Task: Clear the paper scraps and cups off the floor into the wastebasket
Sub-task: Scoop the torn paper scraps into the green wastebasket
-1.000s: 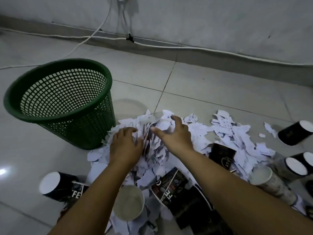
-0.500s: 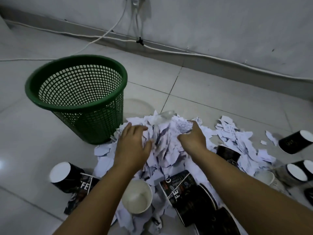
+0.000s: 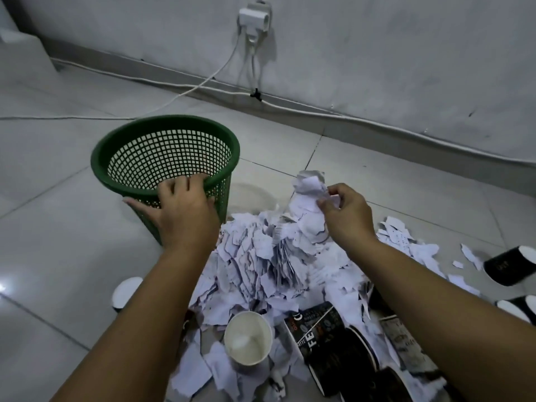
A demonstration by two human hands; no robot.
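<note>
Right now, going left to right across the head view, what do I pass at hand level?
Green wastebasket → left hand gripping its rim → bunch of paper scraps → right hand holding that bunch → black cup lying at the far right.

We see a dark green wastebasket (image 3: 162, 158) whose wall is a grid of small square holes. The paper scraps (image 3: 261, 256) are white to pale lilac, some with faint dark print. One cup (image 3: 248, 339) shows a plain white interior; the black cup (image 3: 510, 265) at the right edge of the floor has a white inside. A flattened cup (image 3: 322, 329) is black with white lettering. The floor (image 3: 58, 242) is pale grey glossy tile with thin dark joints; white cables (image 3: 377, 123) run along the grey wall (image 3: 377, 53).
</note>
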